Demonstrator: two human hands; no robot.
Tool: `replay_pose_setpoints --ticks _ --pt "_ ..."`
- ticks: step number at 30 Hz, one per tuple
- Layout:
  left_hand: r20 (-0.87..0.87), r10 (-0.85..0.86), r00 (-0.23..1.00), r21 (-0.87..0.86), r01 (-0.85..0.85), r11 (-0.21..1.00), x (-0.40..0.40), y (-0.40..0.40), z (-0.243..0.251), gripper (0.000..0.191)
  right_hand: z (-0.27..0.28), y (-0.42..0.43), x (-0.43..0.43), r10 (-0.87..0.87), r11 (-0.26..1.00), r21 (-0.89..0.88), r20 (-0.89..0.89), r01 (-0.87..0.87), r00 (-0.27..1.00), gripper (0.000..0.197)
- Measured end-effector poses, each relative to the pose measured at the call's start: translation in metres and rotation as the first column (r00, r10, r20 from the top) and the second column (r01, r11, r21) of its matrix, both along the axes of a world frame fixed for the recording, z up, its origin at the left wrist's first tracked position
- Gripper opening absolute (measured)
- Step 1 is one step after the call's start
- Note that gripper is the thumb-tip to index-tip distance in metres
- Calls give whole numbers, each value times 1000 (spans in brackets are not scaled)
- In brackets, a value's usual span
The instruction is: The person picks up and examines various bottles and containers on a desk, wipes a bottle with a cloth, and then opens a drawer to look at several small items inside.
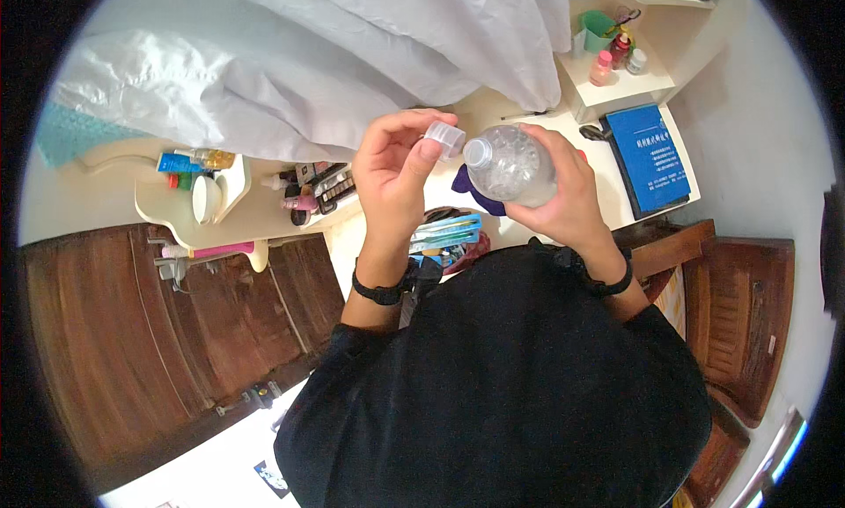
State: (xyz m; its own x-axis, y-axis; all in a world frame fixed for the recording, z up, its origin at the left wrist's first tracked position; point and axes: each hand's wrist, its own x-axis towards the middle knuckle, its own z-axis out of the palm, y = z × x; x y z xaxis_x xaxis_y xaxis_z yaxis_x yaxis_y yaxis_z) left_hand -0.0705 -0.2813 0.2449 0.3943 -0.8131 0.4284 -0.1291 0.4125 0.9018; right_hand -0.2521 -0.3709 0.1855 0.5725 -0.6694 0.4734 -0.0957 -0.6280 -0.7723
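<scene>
A clear plastic bottle (515, 161) is held in my right hand (571, 194), which wraps its far and near sides. The bottle tilts to the left, with its narrow neck (478, 153) towards my other hand. Between thumb and fingers, my left hand (396, 171) grips a small translucent plastic cap (445, 139). A narrow gap separates the cap from the bottle's neck. Whether the neck is sealed or uncovered is hard to tell. Behind the bottle, a dark purple item (478, 194) lies on the white desk (607, 171), partly hidden.
A blue book (647, 158) with writing lies at the desk's right. Small bottles (601, 69) and a green cup (597, 31) stand on a shelf beyond. A full container (455, 244) sits near my body. Cosmetics (323, 188) crowd the left side; a white curtain (277, 65) hangs behind.
</scene>
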Motion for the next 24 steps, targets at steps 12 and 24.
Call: replay_pose_setpoints --ticks 12,24 --pt "-70 -125 990 -12 124 992 -6 15 5 20 -19 0 7 133 969 177 206 -170 970 82" --pt "826 85 557 -82 -31 996 -18 14 33 28 -3 3 1 43 999 -10 118 -42 992 86"
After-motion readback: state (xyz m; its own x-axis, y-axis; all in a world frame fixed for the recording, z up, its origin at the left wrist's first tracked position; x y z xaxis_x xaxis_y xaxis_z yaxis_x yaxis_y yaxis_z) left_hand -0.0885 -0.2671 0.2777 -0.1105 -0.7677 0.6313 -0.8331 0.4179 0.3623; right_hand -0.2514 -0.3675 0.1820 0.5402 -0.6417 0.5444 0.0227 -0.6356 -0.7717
